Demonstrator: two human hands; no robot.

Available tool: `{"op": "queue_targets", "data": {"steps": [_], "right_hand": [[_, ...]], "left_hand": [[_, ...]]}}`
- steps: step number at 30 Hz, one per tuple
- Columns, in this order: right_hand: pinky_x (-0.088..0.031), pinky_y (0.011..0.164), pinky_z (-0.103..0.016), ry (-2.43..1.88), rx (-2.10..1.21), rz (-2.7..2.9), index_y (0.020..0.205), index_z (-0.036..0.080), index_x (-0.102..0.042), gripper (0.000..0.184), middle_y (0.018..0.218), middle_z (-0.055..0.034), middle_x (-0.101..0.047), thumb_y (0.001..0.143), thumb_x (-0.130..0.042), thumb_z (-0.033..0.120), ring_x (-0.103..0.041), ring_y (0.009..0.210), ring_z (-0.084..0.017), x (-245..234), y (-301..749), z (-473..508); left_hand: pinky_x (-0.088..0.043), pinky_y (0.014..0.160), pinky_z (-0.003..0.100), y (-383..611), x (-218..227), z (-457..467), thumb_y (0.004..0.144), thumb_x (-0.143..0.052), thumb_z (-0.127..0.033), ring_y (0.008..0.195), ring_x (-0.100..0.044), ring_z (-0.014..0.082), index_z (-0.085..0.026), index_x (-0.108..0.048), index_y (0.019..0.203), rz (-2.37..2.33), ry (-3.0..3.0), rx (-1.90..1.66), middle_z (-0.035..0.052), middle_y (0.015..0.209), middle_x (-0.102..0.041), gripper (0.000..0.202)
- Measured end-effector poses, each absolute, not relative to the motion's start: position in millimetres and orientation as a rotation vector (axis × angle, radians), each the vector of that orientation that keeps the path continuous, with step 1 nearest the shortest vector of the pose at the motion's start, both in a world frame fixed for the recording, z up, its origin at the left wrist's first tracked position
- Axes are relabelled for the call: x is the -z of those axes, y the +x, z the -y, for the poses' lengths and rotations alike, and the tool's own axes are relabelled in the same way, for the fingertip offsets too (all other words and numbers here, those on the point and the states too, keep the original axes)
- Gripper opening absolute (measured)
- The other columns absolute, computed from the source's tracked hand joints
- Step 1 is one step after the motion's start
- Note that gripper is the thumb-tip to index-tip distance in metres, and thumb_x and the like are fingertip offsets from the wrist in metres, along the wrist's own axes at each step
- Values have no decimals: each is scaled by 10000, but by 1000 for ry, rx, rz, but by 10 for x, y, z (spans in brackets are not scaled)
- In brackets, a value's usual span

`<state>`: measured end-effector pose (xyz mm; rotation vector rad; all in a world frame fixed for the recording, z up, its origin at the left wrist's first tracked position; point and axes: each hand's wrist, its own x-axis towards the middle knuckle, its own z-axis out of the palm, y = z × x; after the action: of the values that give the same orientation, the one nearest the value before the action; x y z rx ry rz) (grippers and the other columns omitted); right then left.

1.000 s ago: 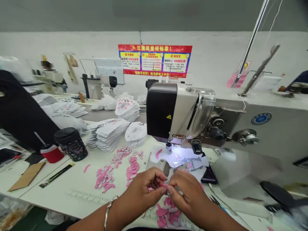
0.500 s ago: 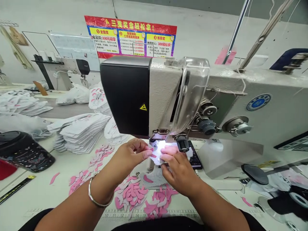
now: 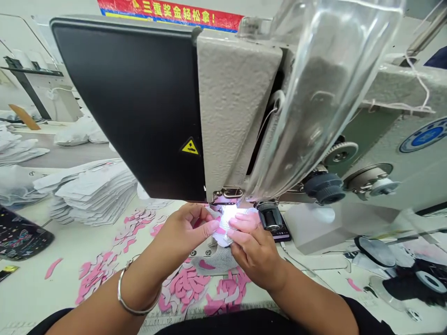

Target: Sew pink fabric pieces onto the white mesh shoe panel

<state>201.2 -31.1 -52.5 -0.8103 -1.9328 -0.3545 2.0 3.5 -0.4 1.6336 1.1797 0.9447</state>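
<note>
Under the sewing machine head, a white fabric piece lies in bright lamp light by the needle area. My left hand is closed, thumb and forefinger pinched on a small pink curved patch at the fabric's left side. My right hand grips the same fabric from the right, fingers on top and thumb lower down. Glare and my fingers hide the needle and the seam. Just below hangs grey mesh fabric with another pink patch on it.
Loose pink and white patches are heaped before the machine. A stack of white cut pieces stands at left, near a dark patterned cup. A phone lies behind my right hand; a black thread spool sits far right.
My view has moved closer to the machine, so its head looks larger. Both hands remain at the fabric under the needle area, with little change in their grip.
</note>
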Motion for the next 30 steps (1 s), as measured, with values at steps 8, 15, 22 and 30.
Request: {"op": "queue_targets", "data": {"steps": [8, 15, 22, 30], "right_hand": [[-564, 916, -488, -804, 339, 1936, 1089, 165, -615, 295, 1069, -121, -707, 836, -626, 15, -660, 1073, -271, 526, 2016, 318], [-559, 913, -458, -803, 333, 1967, 1190, 201, -622, 377, 1091, -106, -691, 853, -616, 30, -646, 1105, -258, 572, 2059, 328], [-557, 892, -453, -758, 296, 1986, 1252, 215, -614, 468, 1129, -121, -653, 836, -592, 0, -622, 1112, -263, 575, 2078, 323], [-521, 933, -561, -761, 288, 2011, 1195, 195, -631, 384, 1111, -132, -632, 844, -610, 43, -600, 1112, -302, 592, 2081, 299]], "left_hand": [[-440, 786, 370, 19, 1, -16, 776, -704, -417, 870, -583, 219, -212, -626, 767, -1272, 1764, -950, 35, 944, -653, 219], [-440, 821, 388, 25, -28, 2, 805, -671, -434, 877, -587, 222, -214, -604, 748, -1315, 1827, -918, 29, 898, -632, 237], [-441, 808, 369, 24, 9, 1, 810, -680, -447, 880, -587, 217, -226, -610, 752, -1335, 1820, -932, 25, 928, -637, 239], [-442, 815, 352, 5, 36, -1, 830, -667, -453, 870, -605, 213, -241, -634, 775, -1347, 1850, -877, 2, 889, -671, 221]]}}
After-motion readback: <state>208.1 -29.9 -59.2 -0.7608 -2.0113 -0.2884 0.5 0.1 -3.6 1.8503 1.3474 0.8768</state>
